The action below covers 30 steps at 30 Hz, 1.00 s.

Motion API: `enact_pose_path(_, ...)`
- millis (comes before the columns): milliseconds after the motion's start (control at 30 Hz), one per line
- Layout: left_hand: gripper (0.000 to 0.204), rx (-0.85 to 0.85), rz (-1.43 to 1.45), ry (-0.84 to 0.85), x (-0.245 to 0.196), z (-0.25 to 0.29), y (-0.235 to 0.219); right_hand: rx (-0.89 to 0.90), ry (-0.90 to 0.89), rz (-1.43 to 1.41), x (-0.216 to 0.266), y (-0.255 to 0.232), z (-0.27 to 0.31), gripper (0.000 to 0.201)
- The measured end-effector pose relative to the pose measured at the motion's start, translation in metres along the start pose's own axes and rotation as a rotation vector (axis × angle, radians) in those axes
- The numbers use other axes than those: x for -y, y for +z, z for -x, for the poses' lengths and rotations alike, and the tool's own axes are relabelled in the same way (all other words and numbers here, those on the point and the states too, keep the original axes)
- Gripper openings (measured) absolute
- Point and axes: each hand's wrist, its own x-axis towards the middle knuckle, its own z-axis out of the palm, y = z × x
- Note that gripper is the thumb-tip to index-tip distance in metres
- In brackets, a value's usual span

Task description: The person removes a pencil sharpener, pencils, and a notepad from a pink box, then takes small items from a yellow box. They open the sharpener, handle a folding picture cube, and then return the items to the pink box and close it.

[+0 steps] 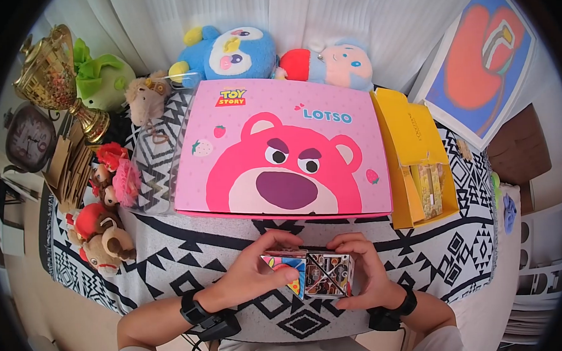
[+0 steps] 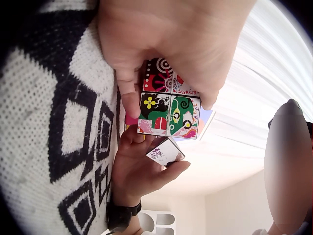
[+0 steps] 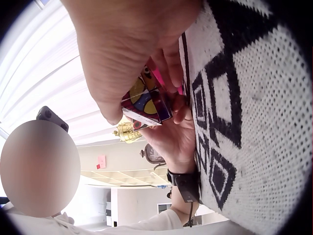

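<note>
Both hands hold a folding picture cube (image 1: pixel 327 276) low over the near side of the cloth-covered table. In the head view my left hand (image 1: pixel 251 277) grips its left part, thumb across a bright blue, yellow and red printed face. My right hand (image 1: pixel 373 277) grips the right end, fingers on top and thumb below, beside a dark brown patterned face. Seen from the left wrist, the cube (image 2: pixel 169 115) shows square panels in black, green, red and white, with one block tilted out near the right hand (image 2: pixel 142 171). From the right wrist, the cube (image 3: pixel 146 102) shows angled, partly hidden faces.
Just beyond the hands lies a large pink Lotso box (image 1: pixel 280 150). A yellow box (image 1: pixel 412 130) stands at its right, plush toys (image 1: pixel 236 54) behind. At left are a gold trophy (image 1: pixel 46 67), small dolls (image 1: pixel 113 178) and a brown plush (image 1: pixel 107 245).
</note>
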Motion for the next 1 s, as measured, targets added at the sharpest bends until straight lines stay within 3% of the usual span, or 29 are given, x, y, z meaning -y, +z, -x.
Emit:
enact_pose_path(133, 0.072, 0.052, -0.175, 0.082, -0.001, -0.002, 0.0, -0.009, 0.001, -0.015, -0.001, 0.0, 0.0, 0.083)
enact_pose_path(200, 0.073, 0.13, -0.406, 0.204, 0.0, -0.003, -0.001, -0.014, 0.004, -0.022, -0.001, 0.0, -0.001, 0.083)
enact_pose_path(467, 0.077, 0.162, -0.605, 0.357, -0.002, -0.006, 0.005, -0.02, 0.031, 0.083, -0.007, -0.005, 0.0, 0.081)
enact_pose_path(600, 0.077, 0.126, -0.605, 0.369, 0.0, -0.007, 0.003, 0.039, 0.036, 0.285, 0.009, -0.001, -0.007, 0.078)
enact_pose_path(800, 0.091, 0.112, -0.601, 0.303, -0.004, -0.004, 0.006, -0.007, 0.085, 0.217, 0.005, 0.002, -0.003, 0.078)
enact_pose_path(1000, 0.102, 0.054, -0.421, 0.23, 0.003, -0.002, 0.007, 0.001, 0.15, 0.239, 0.005, 0.001, -0.002, 0.08)
